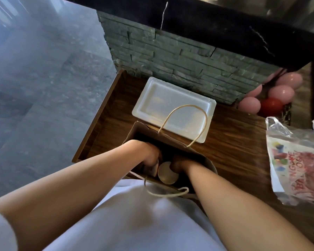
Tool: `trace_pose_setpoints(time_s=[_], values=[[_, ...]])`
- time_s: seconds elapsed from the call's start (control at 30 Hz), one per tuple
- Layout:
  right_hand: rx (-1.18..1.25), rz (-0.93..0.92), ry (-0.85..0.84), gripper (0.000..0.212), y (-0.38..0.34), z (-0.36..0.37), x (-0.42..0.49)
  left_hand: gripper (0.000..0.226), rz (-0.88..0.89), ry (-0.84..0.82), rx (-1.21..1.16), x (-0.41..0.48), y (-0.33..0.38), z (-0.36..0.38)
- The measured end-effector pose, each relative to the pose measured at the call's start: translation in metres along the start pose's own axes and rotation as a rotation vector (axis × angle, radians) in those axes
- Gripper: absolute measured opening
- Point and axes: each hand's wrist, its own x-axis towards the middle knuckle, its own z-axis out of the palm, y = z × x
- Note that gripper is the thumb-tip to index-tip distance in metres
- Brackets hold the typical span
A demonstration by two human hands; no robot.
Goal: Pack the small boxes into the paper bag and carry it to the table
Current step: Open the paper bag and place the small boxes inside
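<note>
A brown paper bag (pixel 143 130) with twine handles stands open on the wooden counter (pixel 234 153), close to my body. Both my hands are down inside it. My left hand (pixel 147 153) curls around something pale at the bag's left side, partly hidden. My right hand (pixel 181 164) is deeper in shadow on the right, fingers hidden. Between the hands lies a round pale container (pixel 166 173). The small boxes cannot be made out clearly in the dark interior.
A white rectangular foam tray (pixel 172 105) lies just behind the bag against a stone-clad wall (pixel 170 57). A clear plastic bag with colourful print (pixel 297 165) lies at the right. Pink and red balloons (pixel 279 93) hang at the far right. Grey tiled floor (pixel 34 87) is left of the counter.
</note>
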Motion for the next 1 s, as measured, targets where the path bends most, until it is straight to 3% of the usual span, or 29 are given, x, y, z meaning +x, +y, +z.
trace_pose_setpoints(time_s=[0.5,0.67,0.8,0.87,1.0], values=[[0.054,-0.026,0.080,0.048,0.004,0.007,0.003,0.040,0.006,0.048,0.044,-0.002,0.006,0.003],[-0.147,-0.102,0.041,0.047,-0.007,-0.010,-0.019,0.039,0.056,0.062,0.079,-0.012,0.009,0.000],[-0.198,-0.192,0.083,0.029,-0.012,-0.040,-0.066,0.037,0.087,0.088,0.160,-0.026,0.020,-0.005],[-0.041,-0.319,0.140,0.038,0.002,-0.056,-0.099,0.037,0.130,0.176,0.101,-0.045,0.020,-0.012],[0.666,-0.518,0.063,0.029,0.060,-0.076,-0.176,0.038,0.254,0.399,-0.321,-0.108,-0.020,-0.035]])
